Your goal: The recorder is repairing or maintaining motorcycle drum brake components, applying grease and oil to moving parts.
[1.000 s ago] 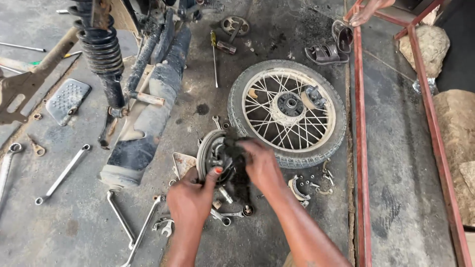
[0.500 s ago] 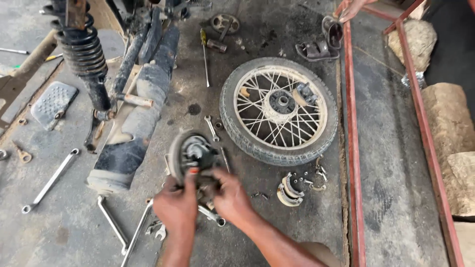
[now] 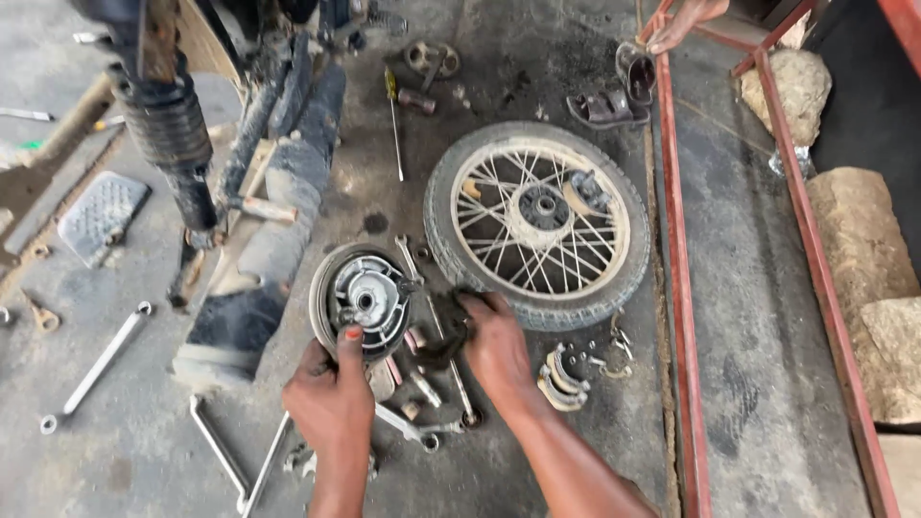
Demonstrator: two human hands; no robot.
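A round metal brake drum plate (image 3: 363, 295) stands tilted on the oily floor. My left hand (image 3: 331, 393) grips its lower rim, thumb pressed on the inner face. Just right of the plate, my right hand (image 3: 494, 350) is closed on a dark greasy rag (image 3: 443, 331). A spoked motorcycle wheel (image 3: 539, 219) with its tyre lies flat beyond my right hand. Curved brake shoes (image 3: 561, 376) lie to the right of my right wrist.
Spanners (image 3: 91, 369) and bent rods (image 3: 219, 453) lie at the left and front. A coil shock absorber (image 3: 168, 125) and motorcycle frame parts (image 3: 278, 192) stand at the upper left. A red metal rail (image 3: 676, 288) runs along the right, stones (image 3: 854, 240) beyond it. A screwdriver (image 3: 393, 120) lies behind.
The view has shifted, so everything sits further right. My right hand has come off the plate's face and moved to its right with the rag; my left hand keeps its hold.
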